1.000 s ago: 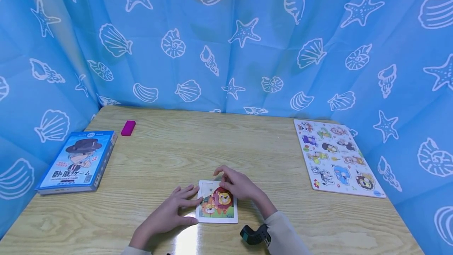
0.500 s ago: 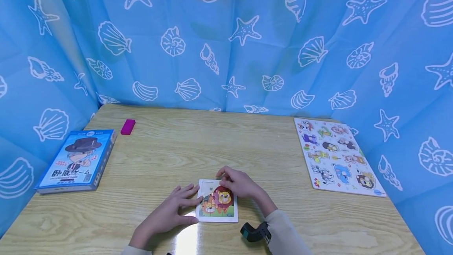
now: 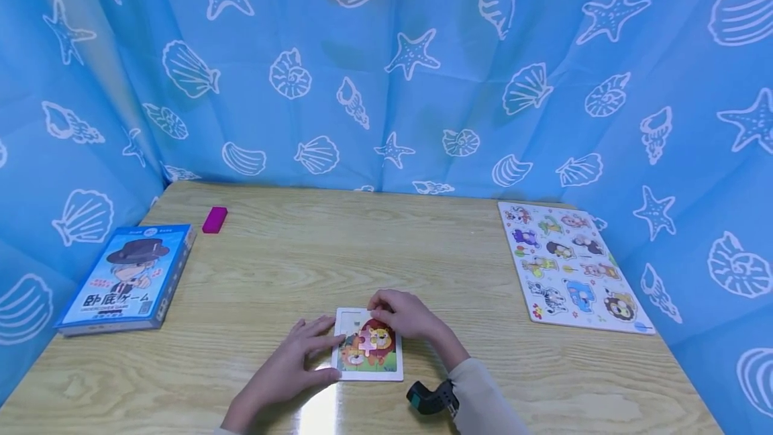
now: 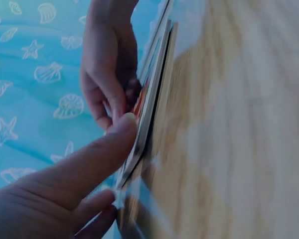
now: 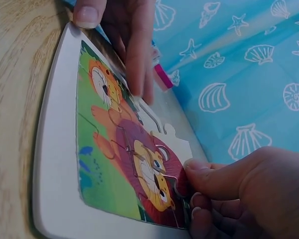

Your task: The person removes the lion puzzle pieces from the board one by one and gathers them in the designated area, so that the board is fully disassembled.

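Observation:
A small square jigsaw puzzle in a white frame (image 3: 371, 376) lies on the table in the head view, showing a red-maned lion and a smaller lion. My left hand (image 3: 290, 364) rests at the frame's left side; its thumb touches the lower left corner, and a straight finger reaches onto the picture. At the upper right my right hand (image 3: 407, 316) pinches a dark red puzzle piece (image 5: 173, 152) between thumb and fingers, plain in the right wrist view. Bare white backing (image 5: 147, 117) shows along the upper left of the picture. The left wrist view sees the frame (image 4: 152, 94) edge-on.
A blue game box (image 3: 127, 277) lies at the left, with a magenta block (image 3: 215, 219) behind it. An animal puzzle board (image 3: 570, 267) lies at the right. A blue shell-patterned curtain (image 3: 386, 72) surrounds the wooden table (image 3: 447, 254).
The fingers of my right hand have drawn closer together at the puzzle's upper right. My left hand stays at the frame's left side. The head view has shifted slightly.

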Motion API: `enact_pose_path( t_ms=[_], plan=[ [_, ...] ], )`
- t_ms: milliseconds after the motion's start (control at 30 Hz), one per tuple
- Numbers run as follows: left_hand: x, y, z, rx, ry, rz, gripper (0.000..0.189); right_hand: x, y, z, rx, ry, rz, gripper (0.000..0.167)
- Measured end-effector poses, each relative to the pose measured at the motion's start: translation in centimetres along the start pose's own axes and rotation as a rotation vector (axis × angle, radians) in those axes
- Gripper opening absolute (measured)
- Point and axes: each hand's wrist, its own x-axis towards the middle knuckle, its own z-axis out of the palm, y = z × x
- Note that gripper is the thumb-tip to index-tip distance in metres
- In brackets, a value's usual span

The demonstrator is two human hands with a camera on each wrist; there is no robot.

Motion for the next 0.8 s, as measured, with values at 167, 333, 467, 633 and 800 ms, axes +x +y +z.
enact_pose_path(
  t_ms=[167,333,467,633,800],
  plan=[
    [-0.1,0.5,0.5,0.014,0.004,0.033,0.055,0.1,0.1,0.1,-0.011,-0.007,-0.022,0.008],
    [0.1,0.7,1.0,0.088,-0.032,0.066,0.052,0.1,0.1,0.0,-0.019,-0.004,-0.038,0.008],
    [0.1,0.8,1.3,0.114,-0.03,0.057,0.051,0.1,0.1,0.0,-0.013,-0.006,-0.037,0.008],
    [0.0,0.8,1.2,0.124,-0.024,0.058,0.049,0.2,0.1,0.0,-0.013,-0.005,-0.038,0.007],
    [0.1,0.9,1.2,0.135,-0.042,0.062,0.052,0.2,0.3,0.0,-0.012,-0.004,-0.038,0.007]
  ],
)
